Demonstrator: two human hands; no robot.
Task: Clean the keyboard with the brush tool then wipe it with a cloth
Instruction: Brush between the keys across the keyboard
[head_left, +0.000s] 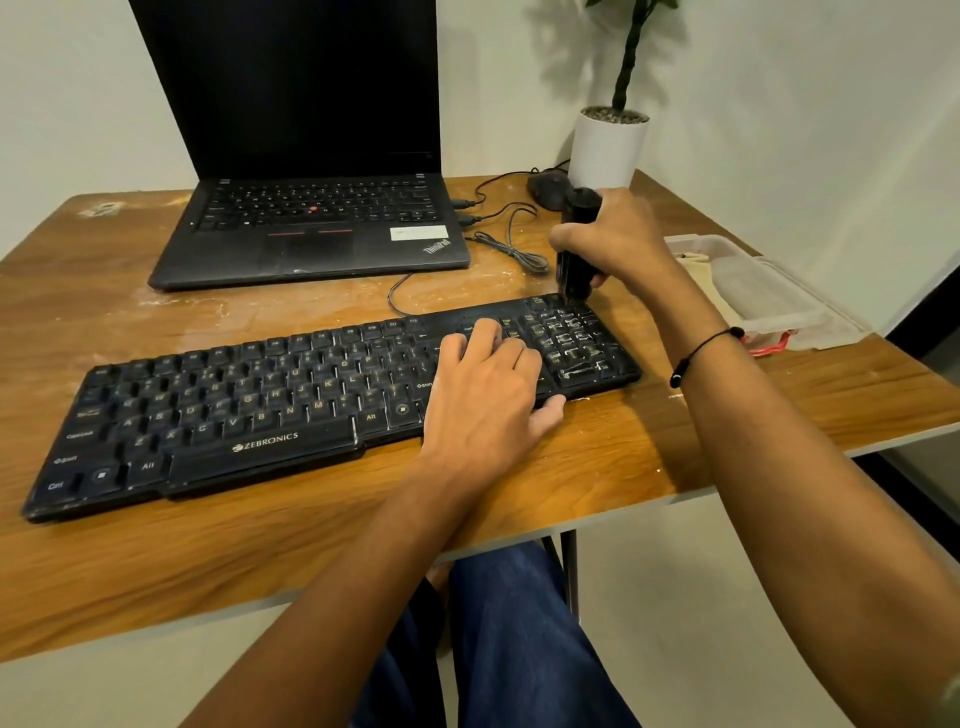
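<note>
A black, dusty keyboard (249, 405) lies slanted across the wooden table (597, 467). My left hand (485, 395) rests flat on its right part, fingers spread over the keys and the thumb at the front edge. My right hand (613, 239) grips a black cylindrical brush tool (574, 249) held upright. The tool's lower end touches the top right corner of the number pad, whose keys carry pale dust. A beige cloth (701, 275) lies partly in a clear plastic box at the right, behind my right forearm.
An open black laptop (311, 228) stands behind the keyboard, with cables (514, 244) trailing to its right. A black mouse (548, 189) and a white plant pot (608, 148) sit at the back right. The clear plastic box (774, 296) is near the table's right edge.
</note>
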